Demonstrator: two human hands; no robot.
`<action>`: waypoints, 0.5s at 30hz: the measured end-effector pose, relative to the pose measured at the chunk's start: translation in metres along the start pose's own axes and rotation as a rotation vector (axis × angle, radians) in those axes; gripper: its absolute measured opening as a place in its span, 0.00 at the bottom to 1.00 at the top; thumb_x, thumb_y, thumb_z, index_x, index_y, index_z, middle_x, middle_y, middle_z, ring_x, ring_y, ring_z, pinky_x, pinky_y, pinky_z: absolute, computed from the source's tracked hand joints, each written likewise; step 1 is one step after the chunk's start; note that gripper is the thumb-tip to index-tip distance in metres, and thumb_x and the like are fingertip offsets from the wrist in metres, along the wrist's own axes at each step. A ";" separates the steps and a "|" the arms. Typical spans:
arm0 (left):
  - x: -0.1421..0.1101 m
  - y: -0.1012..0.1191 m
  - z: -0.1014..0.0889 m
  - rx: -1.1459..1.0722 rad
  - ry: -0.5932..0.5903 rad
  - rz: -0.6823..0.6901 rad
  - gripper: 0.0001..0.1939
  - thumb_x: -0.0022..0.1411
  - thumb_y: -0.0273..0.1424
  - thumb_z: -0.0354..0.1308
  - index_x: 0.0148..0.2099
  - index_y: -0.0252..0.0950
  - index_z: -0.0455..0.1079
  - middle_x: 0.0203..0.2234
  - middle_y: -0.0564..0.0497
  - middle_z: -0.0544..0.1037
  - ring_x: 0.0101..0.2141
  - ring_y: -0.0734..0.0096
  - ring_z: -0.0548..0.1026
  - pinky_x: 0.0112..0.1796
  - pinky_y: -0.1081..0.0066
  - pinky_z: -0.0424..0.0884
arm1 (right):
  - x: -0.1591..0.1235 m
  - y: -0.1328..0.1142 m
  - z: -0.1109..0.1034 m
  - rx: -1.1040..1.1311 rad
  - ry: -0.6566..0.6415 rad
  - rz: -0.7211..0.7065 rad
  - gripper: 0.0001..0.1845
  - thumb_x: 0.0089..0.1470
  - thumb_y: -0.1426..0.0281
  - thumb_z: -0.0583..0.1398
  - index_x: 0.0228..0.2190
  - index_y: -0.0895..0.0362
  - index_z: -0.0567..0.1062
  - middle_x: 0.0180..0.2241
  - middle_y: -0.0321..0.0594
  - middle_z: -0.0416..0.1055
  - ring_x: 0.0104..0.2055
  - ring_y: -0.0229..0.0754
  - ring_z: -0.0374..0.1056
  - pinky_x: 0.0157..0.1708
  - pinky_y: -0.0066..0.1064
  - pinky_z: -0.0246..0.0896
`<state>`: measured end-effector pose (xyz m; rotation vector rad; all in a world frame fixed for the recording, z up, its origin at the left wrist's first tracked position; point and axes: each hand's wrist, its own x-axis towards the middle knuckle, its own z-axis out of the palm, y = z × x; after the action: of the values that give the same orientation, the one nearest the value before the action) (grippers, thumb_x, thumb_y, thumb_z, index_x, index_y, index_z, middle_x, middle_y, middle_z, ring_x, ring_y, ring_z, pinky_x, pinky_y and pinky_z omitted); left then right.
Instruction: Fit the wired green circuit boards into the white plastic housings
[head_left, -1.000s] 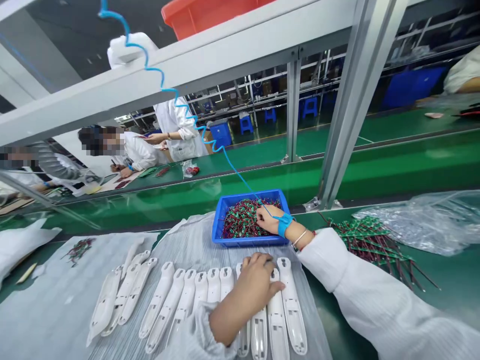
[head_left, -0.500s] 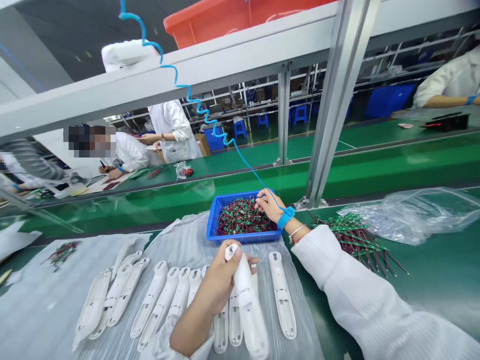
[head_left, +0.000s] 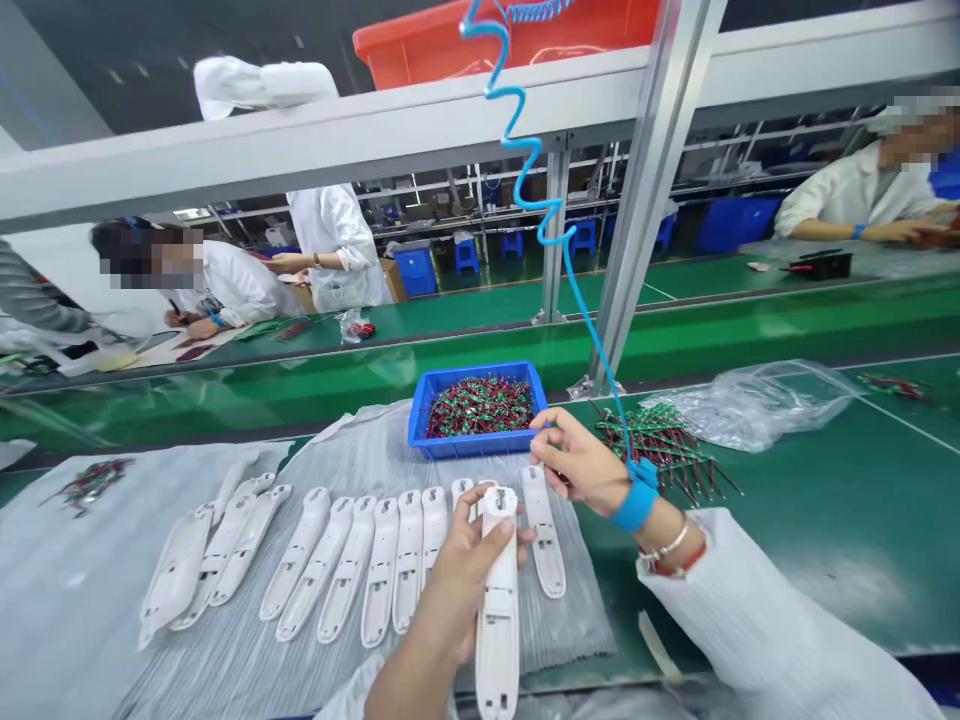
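Note:
My left hand (head_left: 459,572) is closed round a long white plastic shell (head_left: 498,610), held upright over the row of white shells (head_left: 352,555) lying on grey foam sheet. My right hand (head_left: 581,462), with a blue wrist strap (head_left: 634,505) and a coiled blue cord (head_left: 536,190), pinches a small green circuit board just in front of the blue bin (head_left: 420,425). That bin is full of green boards with red and black wires (head_left: 480,405).
A loose pile of wired boards (head_left: 660,445) and a clear plastic bag (head_left: 757,400) lie to the right on the green bench. A metal post (head_left: 637,210) rises behind the bin. Other people in white coats work at the far benches. An orange crate (head_left: 450,40) sits overhead.
My left hand lifted a shell from the row and brought it toward me. My right hand pulled out of the blue bin, pinching a small board.

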<state>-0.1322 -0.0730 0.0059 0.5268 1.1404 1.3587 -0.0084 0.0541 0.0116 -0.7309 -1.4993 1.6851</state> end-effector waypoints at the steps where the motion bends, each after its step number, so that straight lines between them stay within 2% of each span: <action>1: 0.005 -0.007 0.003 0.019 0.001 0.009 0.25 0.51 0.30 0.63 0.48 0.42 0.56 0.38 0.50 0.75 0.27 0.75 0.76 0.30 0.74 0.70 | -0.003 0.006 -0.001 -0.028 0.030 0.005 0.17 0.45 0.62 0.60 0.34 0.55 0.61 0.22 0.26 0.64 0.09 0.26 0.53 0.05 0.16 0.40; 7: 0.036 -0.043 0.009 0.124 -0.031 0.013 0.19 0.49 0.31 0.63 0.44 0.37 0.63 0.35 0.51 0.76 0.29 0.75 0.72 0.34 0.74 0.66 | 0.003 0.048 -0.031 -0.058 0.251 0.041 0.11 0.42 0.66 0.59 0.29 0.58 0.65 0.23 0.31 0.67 0.14 0.24 0.54 0.10 0.17 0.46; 11: 0.039 -0.052 0.009 0.200 -0.103 -0.012 0.16 0.48 0.33 0.63 0.40 0.36 0.66 0.31 0.54 0.75 0.27 0.76 0.69 0.32 0.74 0.64 | 0.005 0.060 -0.046 -0.046 0.277 0.089 0.06 0.44 0.71 0.56 0.28 0.59 0.69 0.26 0.33 0.67 0.16 0.24 0.53 0.13 0.18 0.47; 15: 0.045 -0.053 0.007 0.301 -0.150 0.001 0.14 0.51 0.34 0.61 0.40 0.37 0.66 0.31 0.54 0.73 0.28 0.75 0.69 0.32 0.75 0.64 | 0.016 0.061 -0.045 -0.057 0.258 0.080 0.08 0.46 0.77 0.53 0.29 0.59 0.71 0.27 0.34 0.69 0.16 0.24 0.54 0.15 0.18 0.48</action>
<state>-0.1081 -0.0396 -0.0509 0.8325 1.2266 1.1324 0.0096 0.0910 -0.0546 -1.0100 -1.3562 1.5436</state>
